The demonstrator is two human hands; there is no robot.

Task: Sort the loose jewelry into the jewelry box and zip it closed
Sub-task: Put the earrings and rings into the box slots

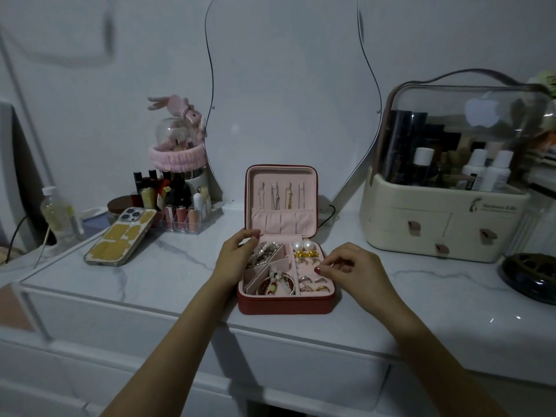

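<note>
**Both hands at the open box**

Head view: the red zip-around jewelry box with pink lining sits open between both hands. The left hand, fingers curled, touches its back-left corner. The right hand pinches something tiny, unidentifiable, over its right edge.

One jewelry box is counted at table centre, with two hands: left hand at 9 o'clock, right hand at 3 o'clock. Two pearl earrings are noted inside. One phone (10 o'clock) and one cosmetics case (2 o'clock) are recorded.
</note>
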